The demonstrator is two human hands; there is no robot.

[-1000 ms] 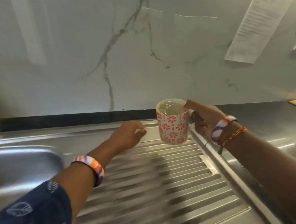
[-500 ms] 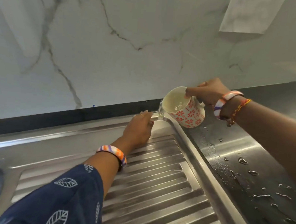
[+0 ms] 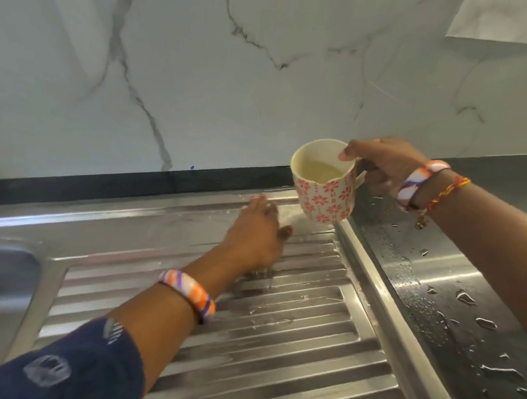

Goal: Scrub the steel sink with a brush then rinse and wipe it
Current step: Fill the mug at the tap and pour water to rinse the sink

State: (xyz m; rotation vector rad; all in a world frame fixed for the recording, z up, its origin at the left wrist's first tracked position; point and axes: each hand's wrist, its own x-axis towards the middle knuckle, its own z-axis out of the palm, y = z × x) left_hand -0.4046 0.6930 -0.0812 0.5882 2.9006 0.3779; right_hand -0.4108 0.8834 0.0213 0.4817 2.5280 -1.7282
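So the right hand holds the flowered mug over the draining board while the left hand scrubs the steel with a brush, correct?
Not quite: the head view shows no brush. The left hand rubs the wet draining board bare, with its fingers spread flat on the steel. The rest is right: the right hand holds the flowered mug by its handle above the board's far corner.

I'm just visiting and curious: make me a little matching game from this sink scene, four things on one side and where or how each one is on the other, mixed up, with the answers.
Things:
1. mug
2. left hand
3. water drops
4. sheet of paper

Places or states:
A. fingers laid on the wet top corner of the ribbed drainboard
B. scattered on the steel counter right of the drainboard
C. on the marble wall, top right
D. held above the drainboard corner by the right hand, liquid inside

Pairs: 1-D, 2-A, 3-B, 4-C
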